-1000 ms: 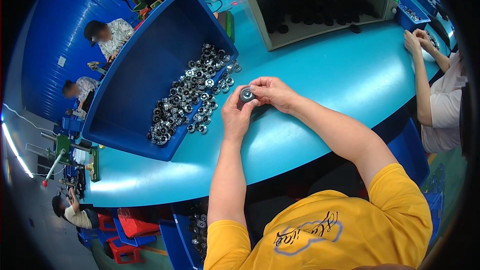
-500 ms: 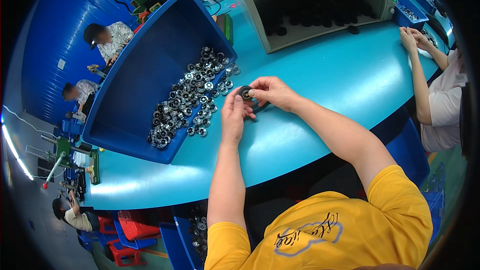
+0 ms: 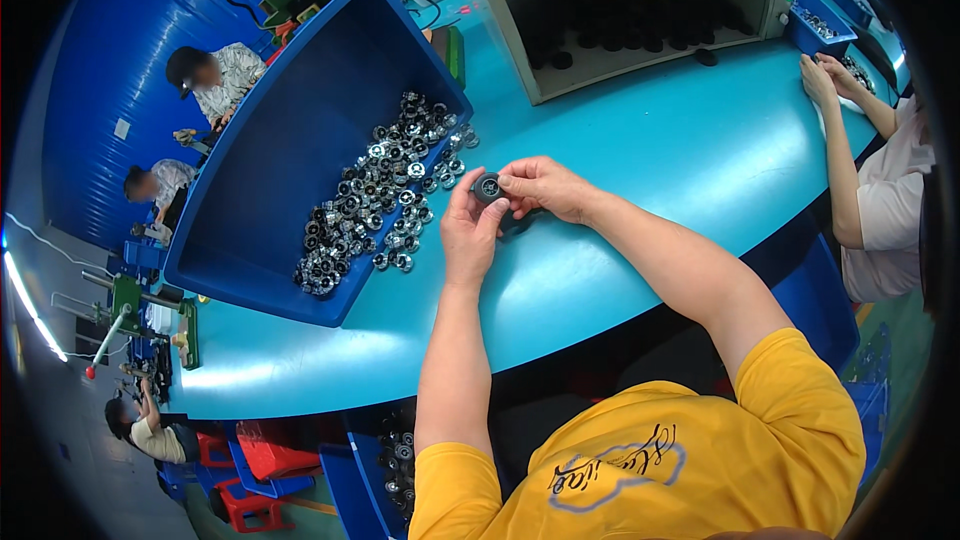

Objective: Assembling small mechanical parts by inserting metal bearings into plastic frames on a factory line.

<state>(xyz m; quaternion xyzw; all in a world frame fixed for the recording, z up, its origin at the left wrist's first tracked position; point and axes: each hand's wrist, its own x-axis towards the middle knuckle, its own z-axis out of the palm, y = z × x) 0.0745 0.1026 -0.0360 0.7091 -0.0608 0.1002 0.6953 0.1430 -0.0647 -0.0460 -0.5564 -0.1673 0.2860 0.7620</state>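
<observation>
A round black cap-like part point(image 3: 487, 188) with a pale mark on its face is held above the turquoise table. My left hand point(image 3: 468, 238) grips it between thumb and fingers. On its other side, the thumb and fingertips of my right hand point(image 3: 555, 190) pinch its edge. Something dark shows beneath my right fingers; whether it is a second part or shadow I cannot tell. Just left of my hands, many shiny silver-and-black round parts point(image 3: 375, 190) spill from the tipped blue bin point(image 3: 270, 140) onto the table.
A grey open-fronted machine point(image 3: 522, 55) with black round pieces inside stands at the back. At the right, a co-worker's hands point(image 3: 825, 80) are by a small blue bin point(image 3: 822, 35). A green press point(image 3: 125, 305) and red stools point(image 3: 250, 510) are at the left.
The cap has tilted so its marked face shows more fully. My left thumb has shifted from its face to its lower edge, and my right fingers have moved slightly.
</observation>
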